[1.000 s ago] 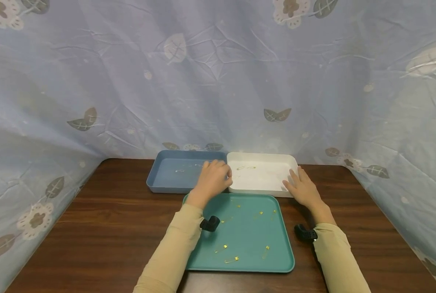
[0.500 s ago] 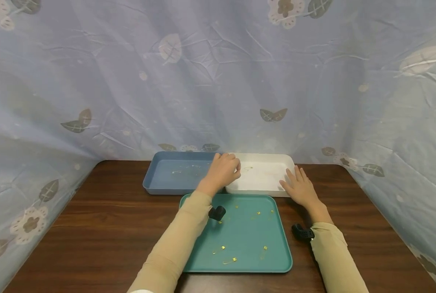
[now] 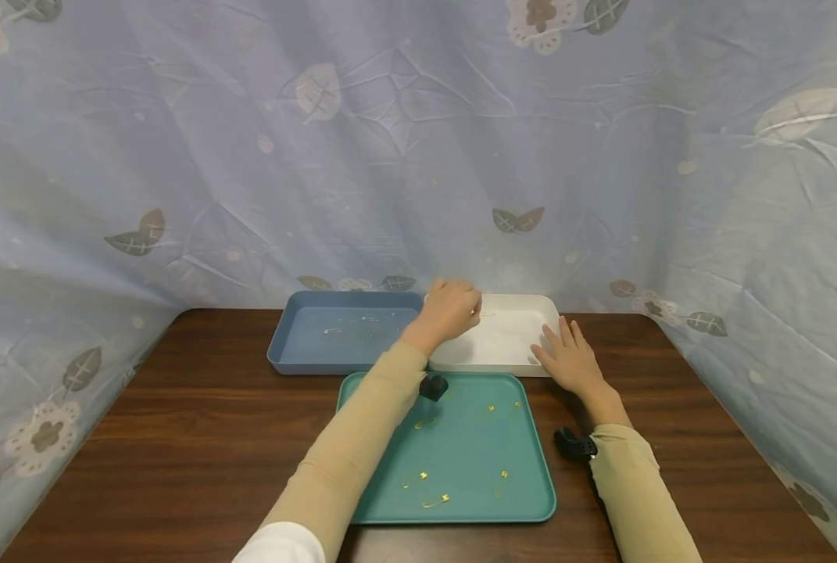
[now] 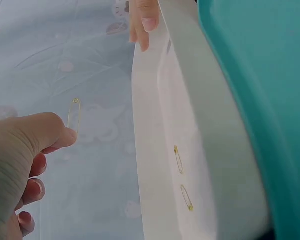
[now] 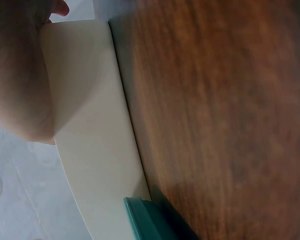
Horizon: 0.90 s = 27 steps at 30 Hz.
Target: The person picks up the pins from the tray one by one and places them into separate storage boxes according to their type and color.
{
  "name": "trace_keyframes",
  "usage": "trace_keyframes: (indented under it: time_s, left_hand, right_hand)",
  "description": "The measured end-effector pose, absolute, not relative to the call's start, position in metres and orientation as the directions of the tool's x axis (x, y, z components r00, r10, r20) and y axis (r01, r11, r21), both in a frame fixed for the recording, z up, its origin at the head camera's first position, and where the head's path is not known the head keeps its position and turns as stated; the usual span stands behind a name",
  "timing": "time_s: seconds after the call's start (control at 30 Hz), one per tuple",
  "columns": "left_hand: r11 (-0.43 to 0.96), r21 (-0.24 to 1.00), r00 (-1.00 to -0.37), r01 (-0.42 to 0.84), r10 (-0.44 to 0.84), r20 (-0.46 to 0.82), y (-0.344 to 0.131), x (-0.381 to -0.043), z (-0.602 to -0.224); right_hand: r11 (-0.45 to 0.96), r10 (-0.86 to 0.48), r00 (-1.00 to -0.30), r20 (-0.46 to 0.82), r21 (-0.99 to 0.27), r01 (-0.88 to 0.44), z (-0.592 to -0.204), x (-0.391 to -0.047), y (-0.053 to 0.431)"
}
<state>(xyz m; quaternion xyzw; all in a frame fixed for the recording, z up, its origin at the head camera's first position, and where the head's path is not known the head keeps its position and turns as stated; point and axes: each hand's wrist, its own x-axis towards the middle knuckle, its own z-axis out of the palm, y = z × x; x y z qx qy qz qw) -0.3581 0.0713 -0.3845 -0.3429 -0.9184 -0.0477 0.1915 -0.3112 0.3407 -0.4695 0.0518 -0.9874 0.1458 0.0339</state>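
My left hand [image 3: 452,310] is above the left part of the white tray [image 3: 506,348]. In the left wrist view, its thumb and forefinger pinch a gold safety pin [image 4: 75,101], its other fingers curled beneath. Two more gold safety pins [image 4: 178,160] lie on the white tray's floor. My right hand [image 3: 571,360] rests on that tray's right edge with fingers extended; the right wrist view catches only part of it beside the outer wall. Several gold safety pins [image 3: 435,501] are spread over the teal tray [image 3: 474,461] in front.
The blue tray [image 3: 341,358] adjoins the white one on the left and bears several silver safety pins [image 3: 332,331]. All the trays stand on a dark wooden table [image 3: 179,446]. A patterned cloth [image 3: 362,172] hangs behind and along both sides.
My left hand has moved right, from the blue tray's right end to above the white tray. My right hand stays at the white tray's edge. The view has shifted slightly.
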Motion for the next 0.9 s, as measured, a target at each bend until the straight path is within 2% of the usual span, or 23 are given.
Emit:
trace_keyframes:
  time_s: [0.63, 0.9]
  left_hand:
    - [0.763, -0.015, -0.716, 0.646, 0.612, 0.336, 0.112, -0.393, -0.398]
    - [0.78, 0.053, -0.746, 0.623, 0.573, 0.338, 0.121, -0.402, -0.405]
  right_hand:
    - [0.957, -0.091, -0.991, 0.102, -0.267, -0.115, -0.47, -0.312, 0.34]
    - [0.958, -0.083, -0.991, 0.11, -0.265, -0.109, -0.471, -0.312, 0.34]
